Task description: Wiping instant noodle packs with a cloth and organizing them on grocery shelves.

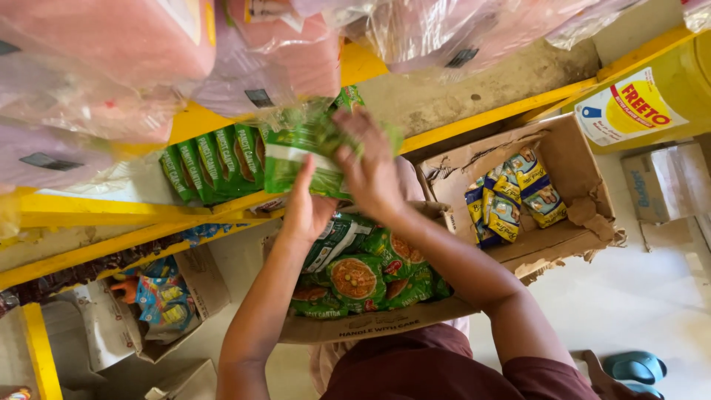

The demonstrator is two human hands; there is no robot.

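1. Nearest the camera, an open brown cardboard box (370, 326) rests against the person's lap at about 6 o'clock, filled with green plastic noodle packets with round orange pictures (363, 278) lying flat in a loose heap.

2. Just past the box, toward 12 o'clock, both hands meet on one green crinkly plastic multi-pack of noodles (296, 152). The left hand (307, 207) comes up from 7 o'clock and props the pack from below with palm and thumb. The right hand (370, 167) comes in from 4 o'clock and lies over the pack's right end, its fingers (354, 122) curled round the top edge. Both hands are closed on the pack, not spread.

3. The pack's long axis runs roughly 9 to 3 o'clock, and the pack lies at 11 o'clock from the right fingers. It is held just beside the yellow-edged shelf (222, 118) rather than resting on it (I cannot tell whether its far edge touches).

4. On that shelf, at 9 o'clock from the pack, a row of matching green packs standing on edge (215, 167) leans close together. The held pack is just to the right of the row's end, and the left hand is the nearer one to it.

5. Farther off at 3 o'clock sits a torn brown carton of blue-and-yellow sachets (511, 204); pink film-wrapped bundles (96, 44) fill the tier above.
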